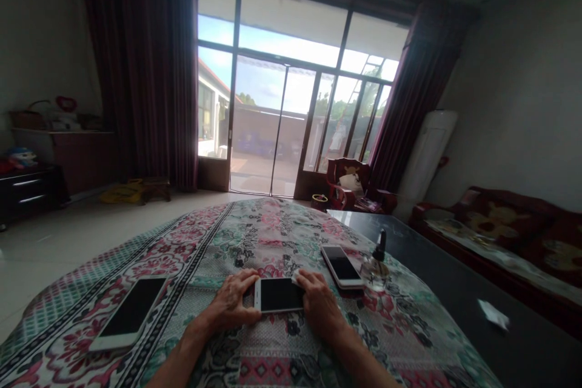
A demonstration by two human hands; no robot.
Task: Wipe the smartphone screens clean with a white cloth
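Slack in the left hand (233,302) could let a sideways push skid the middle phone (279,296), lying at six o'clock in view on the cloth-covered table (259,342). That hand, parted to the phone's width, grips its nine-o'clock end; the right hand (319,302), half-curled, holds a white wad (295,279) at its two-o'clock corner.

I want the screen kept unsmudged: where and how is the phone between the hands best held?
Probably at its left end, from the left, pinching its long edges: the phone lies screen up, turned sideways, and the right hand covers its other end.
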